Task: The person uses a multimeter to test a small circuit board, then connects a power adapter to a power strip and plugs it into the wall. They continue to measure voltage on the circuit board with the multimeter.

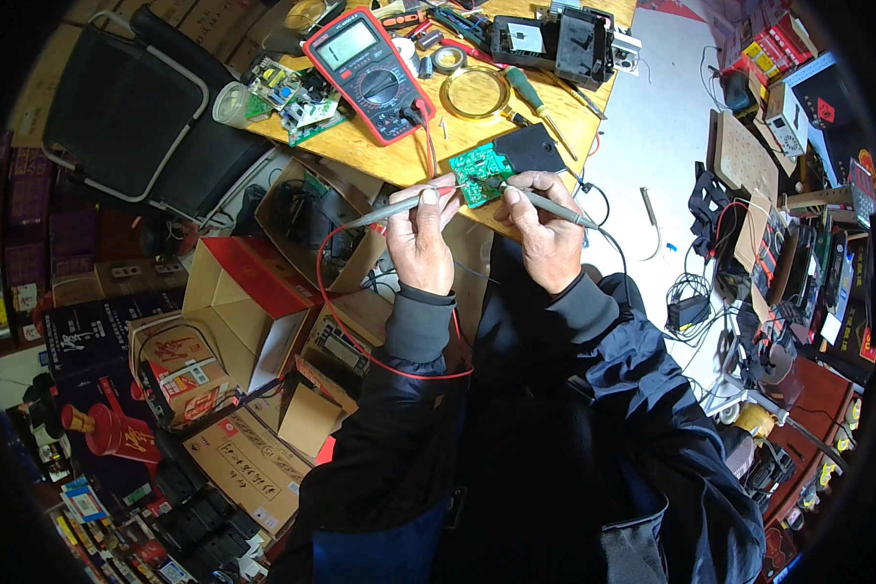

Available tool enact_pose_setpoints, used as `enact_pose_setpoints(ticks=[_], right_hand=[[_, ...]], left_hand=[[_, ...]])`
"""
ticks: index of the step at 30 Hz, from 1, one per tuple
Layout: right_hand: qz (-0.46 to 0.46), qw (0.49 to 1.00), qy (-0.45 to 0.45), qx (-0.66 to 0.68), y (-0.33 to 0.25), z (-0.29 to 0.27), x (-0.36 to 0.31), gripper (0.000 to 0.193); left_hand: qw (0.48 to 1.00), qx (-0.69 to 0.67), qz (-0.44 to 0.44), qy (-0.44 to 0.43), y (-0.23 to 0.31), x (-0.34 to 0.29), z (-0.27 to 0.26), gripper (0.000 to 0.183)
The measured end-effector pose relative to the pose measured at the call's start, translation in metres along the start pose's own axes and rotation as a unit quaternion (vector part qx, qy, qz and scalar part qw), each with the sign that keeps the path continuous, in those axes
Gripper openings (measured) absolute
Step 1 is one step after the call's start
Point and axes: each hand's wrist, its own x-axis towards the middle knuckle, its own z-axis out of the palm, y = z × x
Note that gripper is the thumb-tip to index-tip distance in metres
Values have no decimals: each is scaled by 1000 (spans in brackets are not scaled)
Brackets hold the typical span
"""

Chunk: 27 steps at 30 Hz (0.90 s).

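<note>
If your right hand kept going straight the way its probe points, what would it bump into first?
Probably the green circuit board: the right hand aims its grey probe there. Whether the tip already touches is unclear from this view.

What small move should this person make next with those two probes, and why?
I'd probably settle the red-wired probe and dark-wired probe firmly on the green board: the left hand and right hand aim them there, but whether they touch is too small to tell.
</note>
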Motion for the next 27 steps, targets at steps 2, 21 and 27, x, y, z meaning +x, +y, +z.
enact_pose_setpoints(ticks=[2, 21, 27], right_hand=[[-2, 1000, -3, -8, 1, 0, 0, 13], [9, 1000, -14, -11, 5, -1, 0, 13], [10, 1000, -4, 7, 5, 1, -1, 13]], left_hand=[[1000, 4, 3, -3, 0, 0, 1, 27], [1000, 6, 13, 6, 3, -2, 4, 25], [1000, 1, 12, 9, 1, -2, 4, 26]])
